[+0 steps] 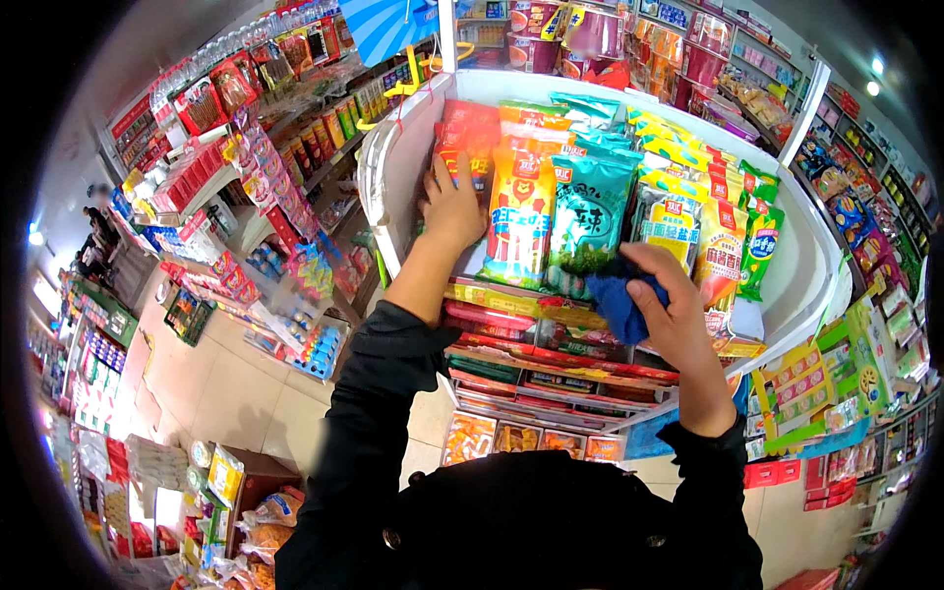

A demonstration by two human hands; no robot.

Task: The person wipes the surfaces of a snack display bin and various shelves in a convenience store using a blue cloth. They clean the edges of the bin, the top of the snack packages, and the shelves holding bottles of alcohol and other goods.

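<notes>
Rows of snack bags stand upright on the top shelf of a white display rack (379,177). At the left end my left hand (454,211) reaches in, its fingers stretched out against a red snack bag (470,138). Just right of it stands an orange-and-white bag (519,211), with a teal bag (588,202) beside that. My right hand (669,310) is closed round a bunched dark blue cloth (621,303), held low in front of the teal bag and a yellow-and-grey bag (669,216). Further right are an orange bag (721,251) and a green bag (762,246).
Lower tiers of the rack hold more packets (501,356). Shelves with small goods and hanging pink packets (261,162) run along the left. Tub-shaped containers (595,31) stand behind the rack. A green-and-yellow carton display (826,379) is at the right, and pale floor tiles (236,403) lie left.
</notes>
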